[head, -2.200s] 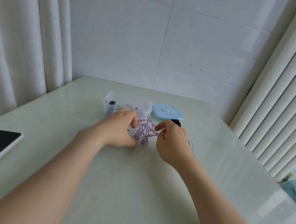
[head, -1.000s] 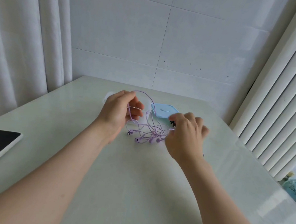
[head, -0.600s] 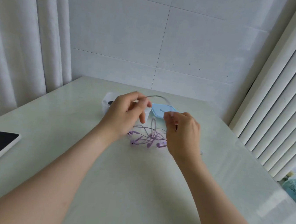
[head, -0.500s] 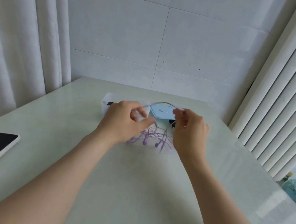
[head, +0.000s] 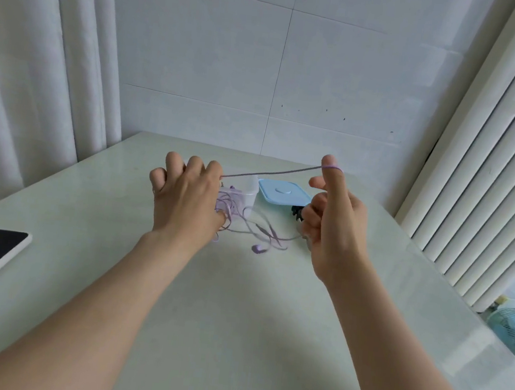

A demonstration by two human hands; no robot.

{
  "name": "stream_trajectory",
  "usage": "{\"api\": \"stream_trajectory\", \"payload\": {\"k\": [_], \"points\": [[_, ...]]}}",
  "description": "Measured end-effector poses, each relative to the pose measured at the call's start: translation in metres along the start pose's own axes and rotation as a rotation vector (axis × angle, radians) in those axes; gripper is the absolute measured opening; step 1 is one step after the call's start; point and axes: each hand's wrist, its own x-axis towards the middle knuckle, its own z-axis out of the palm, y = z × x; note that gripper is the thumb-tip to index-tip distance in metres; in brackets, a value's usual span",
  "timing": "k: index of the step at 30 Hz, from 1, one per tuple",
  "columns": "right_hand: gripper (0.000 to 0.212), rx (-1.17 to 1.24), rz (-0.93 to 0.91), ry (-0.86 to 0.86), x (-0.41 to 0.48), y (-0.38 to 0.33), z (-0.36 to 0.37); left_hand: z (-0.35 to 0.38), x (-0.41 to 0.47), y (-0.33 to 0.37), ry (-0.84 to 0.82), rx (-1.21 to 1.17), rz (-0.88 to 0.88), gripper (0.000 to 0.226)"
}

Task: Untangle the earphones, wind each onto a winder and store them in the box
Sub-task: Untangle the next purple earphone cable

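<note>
Untangling step: the left hand (head: pixel 185 203) pinches the purple earphones (head: pixel 258 249), and the right hand (head: pixel 334 225), fingers curled, hooks a taut strand over its forefinger, the knot dangling between them above the table. Next, probably, tease one loop free; the open box (head: pixel 247 193) stands behind.

Glossy table (head: pixel 235 335), translucent plastic box (head: pixel 251 194)

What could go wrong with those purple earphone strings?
The cord is stretched tight between the left hand and right hand; pulling harder might tighten the tangle below or strain the wire. Its loops hang right by the clear box, so a tug might snag it.
</note>
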Motion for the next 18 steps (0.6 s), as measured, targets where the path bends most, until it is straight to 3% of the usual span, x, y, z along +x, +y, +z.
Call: {"api": "stream_trajectory", "payload": {"k": [3,5,7,9,13,15,18], "points": [[0.043,-0.319,-0.256,0.092,0.001,0.002,-0.002,0.001,-0.001,-0.002,-0.073,0.069,-0.031,0.055],[0.027,-0.727,-0.421,0.227,0.005,0.009,-0.005,0.003,-0.001,-0.005,-0.077,0.093,-0.052,0.055],[0.014,-0.975,-0.473,0.237,0.005,0.015,-0.007,0.005,-0.002,-0.006,-0.065,0.057,-0.026,0.057],[0.016,-1.024,-0.469,0.191,0.003,0.019,-0.007,0.005,-0.003,-0.002,-0.054,-0.017,0.024,0.06],[0.04,-1.319,-0.422,0.326,0.004,0.018,-0.008,0.0,-0.004,0.01,-0.02,-0.202,0.134,0.061],[0.032,-1.528,-0.328,0.285,0.002,0.014,-0.012,0.0,-0.005,0.011,-0.002,-0.32,0.184,0.061],[0.02,-1.616,-0.114,0.098,-0.005,0.011,-0.014,0.003,-0.004,0.012,0.031,-0.439,0.228,0.061]]}}
